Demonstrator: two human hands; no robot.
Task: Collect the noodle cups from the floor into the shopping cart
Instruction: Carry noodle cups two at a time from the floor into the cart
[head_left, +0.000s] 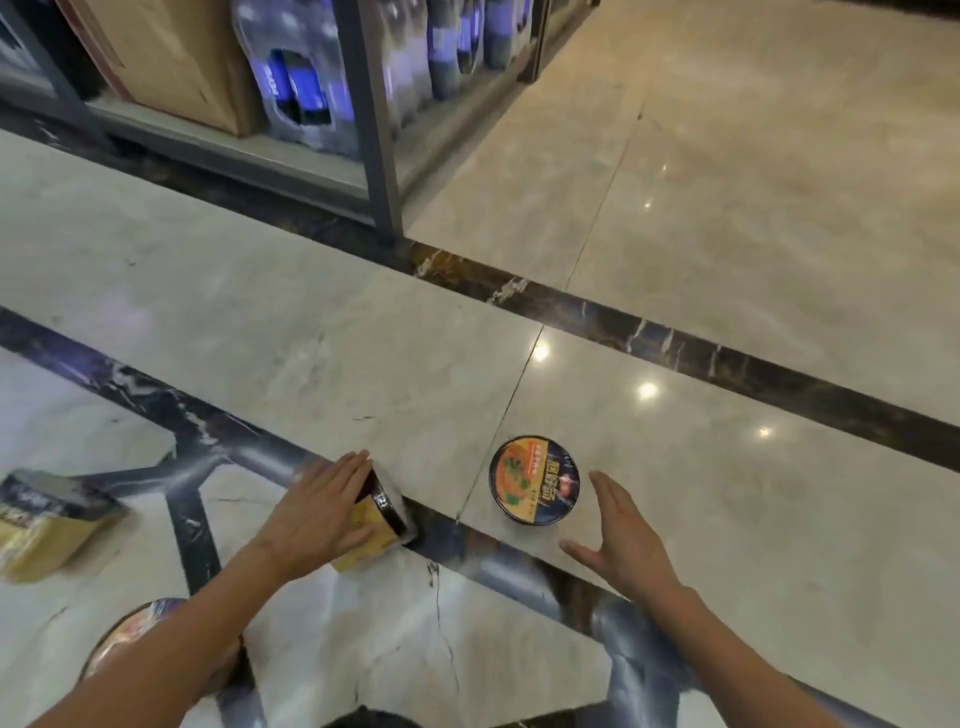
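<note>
Several noodle cups lie on the marble floor. An upright cup with an orange and dark lid stands in the middle. My right hand hovers just right of it, fingers straight and spread, not touching. A second cup, yellow with a dark rim, lies on its side; my left hand rests flat on it with straight fingers. A third cup lies tipped over at the far left. A fourth cup shows partly under my left forearm. No shopping cart is in view.
A metal shelf rack stands at the back left, holding a cardboard box and wrapped packs of bottles. Dark marble strips cross the pale floor. Open floor stretches to the right.
</note>
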